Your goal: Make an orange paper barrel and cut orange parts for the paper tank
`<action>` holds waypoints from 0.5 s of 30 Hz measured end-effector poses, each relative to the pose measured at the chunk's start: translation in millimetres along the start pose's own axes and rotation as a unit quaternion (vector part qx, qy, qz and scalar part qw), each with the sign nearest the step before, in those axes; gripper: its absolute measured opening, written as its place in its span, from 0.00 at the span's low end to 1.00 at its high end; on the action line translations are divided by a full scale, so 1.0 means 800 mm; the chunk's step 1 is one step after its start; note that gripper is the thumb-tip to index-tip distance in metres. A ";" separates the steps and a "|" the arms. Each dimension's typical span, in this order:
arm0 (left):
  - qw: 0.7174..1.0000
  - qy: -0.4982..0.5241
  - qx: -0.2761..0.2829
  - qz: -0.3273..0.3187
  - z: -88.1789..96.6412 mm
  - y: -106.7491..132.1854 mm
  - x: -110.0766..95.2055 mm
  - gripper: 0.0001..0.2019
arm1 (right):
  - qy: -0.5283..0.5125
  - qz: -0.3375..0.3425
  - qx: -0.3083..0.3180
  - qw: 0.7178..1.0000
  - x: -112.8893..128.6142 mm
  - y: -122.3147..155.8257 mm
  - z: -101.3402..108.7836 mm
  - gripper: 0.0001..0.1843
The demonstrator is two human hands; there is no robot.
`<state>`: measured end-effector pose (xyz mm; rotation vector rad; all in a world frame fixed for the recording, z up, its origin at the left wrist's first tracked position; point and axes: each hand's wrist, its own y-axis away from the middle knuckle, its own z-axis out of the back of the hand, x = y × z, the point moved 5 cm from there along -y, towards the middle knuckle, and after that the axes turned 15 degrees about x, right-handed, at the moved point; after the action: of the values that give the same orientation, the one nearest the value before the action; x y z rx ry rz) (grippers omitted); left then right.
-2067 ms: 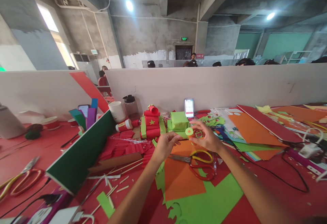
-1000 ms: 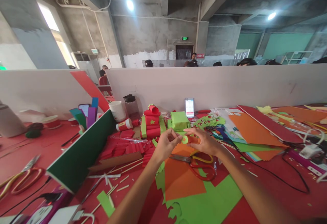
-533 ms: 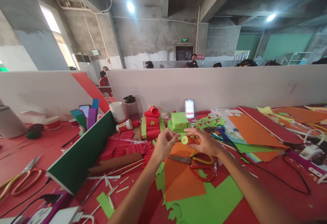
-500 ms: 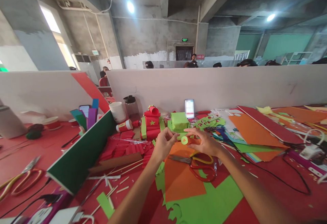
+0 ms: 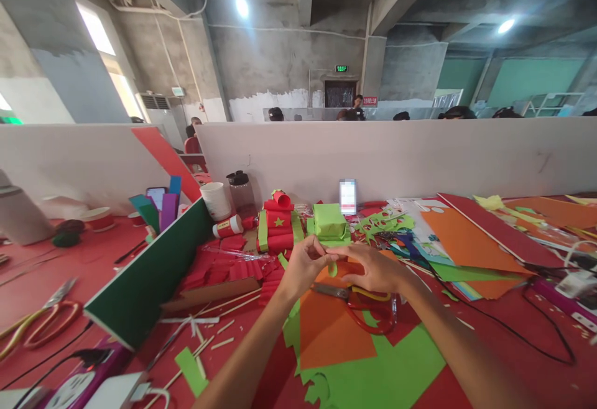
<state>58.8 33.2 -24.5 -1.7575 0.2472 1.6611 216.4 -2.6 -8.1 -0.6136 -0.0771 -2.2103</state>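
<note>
In my right hand [image 5: 375,267] is a small orange paper roll [image 5: 346,268], its near end capped by a light-green disc [image 5: 333,270]. My left hand [image 5: 302,267] is closed in a pinch right at that end, its fingertips meeting those of my right hand. Whatever the left fingers pinch is too small or hidden to make out. Below the hands, scissors [image 5: 368,309] with red and yellow handles lie on orange paper [image 5: 333,334] and a cut green sheet [image 5: 401,365]. Behind them stands a green-wrapped block [image 5: 329,219].
A red paper model [image 5: 278,222] with a yellow star stands left of the block. Red paper pieces [image 5: 219,269] fill a cardboard tray, beside a dark green board [image 5: 149,278]. A phone [image 5: 347,196] leans on the white partition [image 5: 396,157]. Coloured sheets [image 5: 459,235] lie right.
My left fingertips have come right up to the roll's green end and meet the right hand. The star on the disc, visible earlier, is now turned or covered.
</note>
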 end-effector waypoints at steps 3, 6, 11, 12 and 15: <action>0.999 0.006 -0.034 -0.026 0.007 0.001 -0.004 0.19 | 0.003 -0.002 0.004 1.000 0.002 0.001 0.004 0.38; 0.993 -0.009 -0.110 -0.048 0.028 0.006 -0.013 0.18 | 0.015 -0.004 0.010 1.000 0.001 0.006 0.012 0.30; 0.975 -0.058 -0.208 -0.053 0.062 0.014 -0.021 0.15 | -0.026 -0.031 -0.016 0.999 -0.009 0.020 0.029 0.27; 0.976 -0.073 -0.200 -0.046 0.063 0.013 -0.020 0.13 | -0.045 -0.036 -0.030 0.998 -0.010 0.023 0.033 0.29; 0.980 -0.148 -0.132 -0.011 0.054 0.009 -0.010 0.10 | -0.076 -0.039 -0.063 0.994 -0.012 0.031 0.042 0.32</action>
<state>18.8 51.0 -16.7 -1.6591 -0.1362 1.9832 253.5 -3.7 13.5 -0.8622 -0.0415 -2.2539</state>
